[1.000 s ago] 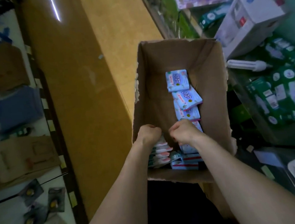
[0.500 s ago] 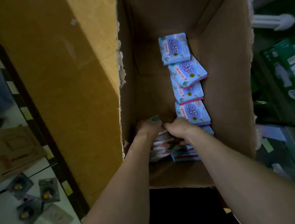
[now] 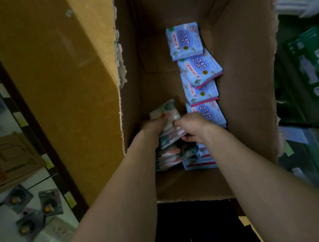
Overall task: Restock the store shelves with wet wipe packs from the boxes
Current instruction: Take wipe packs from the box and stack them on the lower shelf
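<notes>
An open cardboard box (image 3: 246, 82) stands below me. A row of blue wet wipe packs (image 3: 198, 69) lies along its floor, right of the middle. Near the box's front left lies a pile of white and pink patterned packs (image 3: 169, 157). My left hand (image 3: 151, 128) and my right hand (image 3: 193, 124) are both down inside the box. Together they grip a small bundle of the patterned packs (image 3: 166, 114), tilted up above the pile. My left hand holds its left side, my right hand pinches its right edge.
A yellow floor (image 3: 54, 73) runs to the left of the box. Flat cardboard pieces (image 3: 4, 160) and small packaged goods (image 3: 34, 208) lie at the far left. Green packaged goods (image 3: 314, 65) sit on shelving at the right.
The view has moved closer to the box. Both hands have lifted a bundle of patterned packs up from the pile; its top now shows above my fingers.
</notes>
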A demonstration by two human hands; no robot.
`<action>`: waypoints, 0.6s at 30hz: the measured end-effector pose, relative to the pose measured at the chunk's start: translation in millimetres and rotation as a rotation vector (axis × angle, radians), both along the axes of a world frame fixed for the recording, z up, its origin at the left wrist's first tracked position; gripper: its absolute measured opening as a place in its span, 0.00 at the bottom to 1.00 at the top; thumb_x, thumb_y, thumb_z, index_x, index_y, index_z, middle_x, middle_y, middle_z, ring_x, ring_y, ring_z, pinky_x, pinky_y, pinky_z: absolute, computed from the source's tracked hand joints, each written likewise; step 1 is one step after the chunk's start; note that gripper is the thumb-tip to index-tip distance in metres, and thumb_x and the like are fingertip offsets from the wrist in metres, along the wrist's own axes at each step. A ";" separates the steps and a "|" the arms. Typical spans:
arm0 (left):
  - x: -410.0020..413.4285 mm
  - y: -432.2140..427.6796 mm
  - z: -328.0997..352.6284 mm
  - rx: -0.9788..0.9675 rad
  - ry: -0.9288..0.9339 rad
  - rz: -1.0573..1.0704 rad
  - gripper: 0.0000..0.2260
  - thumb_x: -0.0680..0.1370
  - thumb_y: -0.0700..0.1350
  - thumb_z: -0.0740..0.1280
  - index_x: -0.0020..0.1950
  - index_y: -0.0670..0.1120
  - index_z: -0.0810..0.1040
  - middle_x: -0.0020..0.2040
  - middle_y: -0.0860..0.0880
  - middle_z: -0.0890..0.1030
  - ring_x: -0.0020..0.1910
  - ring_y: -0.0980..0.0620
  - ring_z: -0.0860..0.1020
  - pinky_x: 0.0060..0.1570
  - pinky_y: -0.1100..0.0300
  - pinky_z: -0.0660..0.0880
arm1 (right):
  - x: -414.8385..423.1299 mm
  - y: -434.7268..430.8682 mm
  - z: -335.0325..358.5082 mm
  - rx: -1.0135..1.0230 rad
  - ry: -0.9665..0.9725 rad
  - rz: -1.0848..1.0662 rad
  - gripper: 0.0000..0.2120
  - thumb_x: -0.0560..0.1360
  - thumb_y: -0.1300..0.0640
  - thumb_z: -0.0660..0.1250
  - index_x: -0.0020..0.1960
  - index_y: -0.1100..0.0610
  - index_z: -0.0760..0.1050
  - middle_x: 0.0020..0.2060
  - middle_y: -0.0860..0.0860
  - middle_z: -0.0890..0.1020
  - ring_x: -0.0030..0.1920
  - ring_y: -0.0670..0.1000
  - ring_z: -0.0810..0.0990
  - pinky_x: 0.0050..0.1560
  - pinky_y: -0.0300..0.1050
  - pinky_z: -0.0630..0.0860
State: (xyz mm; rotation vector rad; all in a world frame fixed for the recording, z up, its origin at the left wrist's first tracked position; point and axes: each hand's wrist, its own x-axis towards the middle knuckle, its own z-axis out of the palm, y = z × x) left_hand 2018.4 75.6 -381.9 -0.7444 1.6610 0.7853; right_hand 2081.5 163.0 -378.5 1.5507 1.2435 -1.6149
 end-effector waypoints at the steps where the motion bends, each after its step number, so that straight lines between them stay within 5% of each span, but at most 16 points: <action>1: -1.6 1.4 5.2 0.047 -0.035 0.053 0.13 0.79 0.43 0.67 0.61 0.39 0.76 0.56 0.40 0.80 0.52 0.44 0.80 0.45 0.56 0.77 | -0.8 3.6 7.3 0.012 0.027 -0.036 0.09 0.77 0.63 0.64 0.38 0.57 0.70 0.34 0.53 0.73 0.33 0.50 0.72 0.31 0.40 0.70; 4: -10.0 11.2 35.0 0.143 -0.148 0.180 0.08 0.78 0.47 0.66 0.44 0.44 0.76 0.33 0.47 0.80 0.29 0.50 0.78 0.27 0.63 0.74 | -2.1 14.7 32.9 0.040 0.102 -0.108 0.09 0.78 0.62 0.64 0.39 0.55 0.71 0.35 0.52 0.74 0.34 0.49 0.72 0.32 0.41 0.70; 9: -22.0 25.5 73.6 0.247 -0.111 0.243 0.05 0.78 0.44 0.67 0.47 0.43 0.78 0.43 0.44 0.82 0.36 0.47 0.81 0.35 0.55 0.80 | -5.3 24.6 77.3 0.105 0.189 -0.195 0.07 0.77 0.60 0.63 0.41 0.53 0.72 0.36 0.49 0.77 0.33 0.46 0.75 0.29 0.38 0.70; 12: -25.9 30.8 108.1 0.312 -0.055 0.249 0.05 0.78 0.44 0.67 0.51 0.43 0.78 0.52 0.43 0.83 0.44 0.46 0.81 0.48 0.49 0.79 | -9.6 29.0 105.5 0.142 0.258 -0.273 0.06 0.77 0.59 0.64 0.41 0.53 0.73 0.36 0.48 0.78 0.34 0.46 0.76 0.28 0.37 0.71; 18: -22.0 25.2 189.3 0.490 0.082 0.379 0.03 0.78 0.42 0.66 0.46 0.43 0.78 0.38 0.46 0.84 0.39 0.48 0.81 0.45 0.53 0.78 | -13.9 26.5 174.2 0.187 0.483 -0.320 0.06 0.78 0.58 0.65 0.42 0.55 0.76 0.41 0.51 0.82 0.37 0.47 0.80 0.36 0.40 0.76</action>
